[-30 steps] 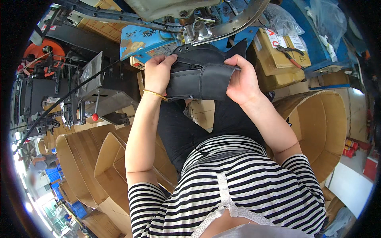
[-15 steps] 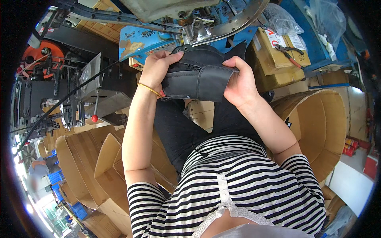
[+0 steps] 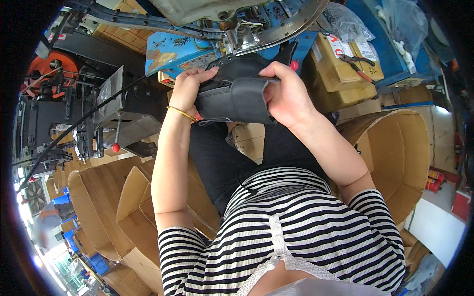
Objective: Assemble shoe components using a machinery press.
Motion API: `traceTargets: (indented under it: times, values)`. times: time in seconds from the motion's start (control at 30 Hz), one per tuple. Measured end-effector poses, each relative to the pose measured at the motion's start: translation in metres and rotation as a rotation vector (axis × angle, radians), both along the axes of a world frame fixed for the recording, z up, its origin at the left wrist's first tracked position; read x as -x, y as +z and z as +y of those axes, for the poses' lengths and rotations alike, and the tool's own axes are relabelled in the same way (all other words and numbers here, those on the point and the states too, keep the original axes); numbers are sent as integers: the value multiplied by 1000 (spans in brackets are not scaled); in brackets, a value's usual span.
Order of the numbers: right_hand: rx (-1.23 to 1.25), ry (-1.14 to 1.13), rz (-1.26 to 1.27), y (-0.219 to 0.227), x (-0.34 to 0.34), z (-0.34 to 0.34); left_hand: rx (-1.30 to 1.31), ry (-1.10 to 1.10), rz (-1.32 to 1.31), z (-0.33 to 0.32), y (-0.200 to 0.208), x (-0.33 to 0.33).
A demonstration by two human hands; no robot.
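Observation:
A black leather shoe upper (image 3: 234, 101), stitched and with metal eyelets along its far edge, hangs between my two hands over my lap. My left hand (image 3: 186, 91) grips its left end, thumb on top near the eyelets and the other fingers mostly hidden underneath. At the right end my right hand (image 3: 291, 98) pinches the leather, with the thumb above and fingers curled inside the open edge. A dark flap of it sticks out past my right thumb. Just beyond the upper stands the metal head of a machine (image 3: 242, 39).
A curved metal rim (image 3: 291, 34) arches over the blue machine table (image 3: 180, 47). To the right, pliers (image 3: 358, 66) lie on a cardboard box (image 3: 340, 74), beside clear plastic bags (image 3: 350, 24). Large cardboard cartons (image 3: 395, 163) flank me. A red-knobbed lever (image 3: 116, 147) juts out at left.
My right hand has shifted left and turned inward, curving the right end of the shoe upper. My left hand has moved slightly left, still gripping.

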State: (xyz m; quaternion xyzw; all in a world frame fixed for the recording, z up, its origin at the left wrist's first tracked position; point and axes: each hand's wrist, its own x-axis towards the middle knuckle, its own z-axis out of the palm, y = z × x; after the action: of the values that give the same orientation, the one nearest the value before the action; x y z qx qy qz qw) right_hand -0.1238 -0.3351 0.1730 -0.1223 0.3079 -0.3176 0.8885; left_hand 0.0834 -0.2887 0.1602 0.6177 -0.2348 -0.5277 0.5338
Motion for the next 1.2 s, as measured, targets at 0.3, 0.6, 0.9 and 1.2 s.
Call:
traceTargets:
  times: [0.3, 0.6, 0.9, 1.2]
  values:
    - [75, 58, 72, 1, -4, 2, -54, 11, 31, -5, 2, 6]
    - [194, 19, 69, -8, 2, 5, -40, 27, 4, -2, -12, 2]
    - [203, 35, 95, 0, 4, 7, 442, 36, -1044, 5, -12, 1]
    - [239, -73, 229, 9, 4, 36, 207, -430, -373, -12, 12, 8]
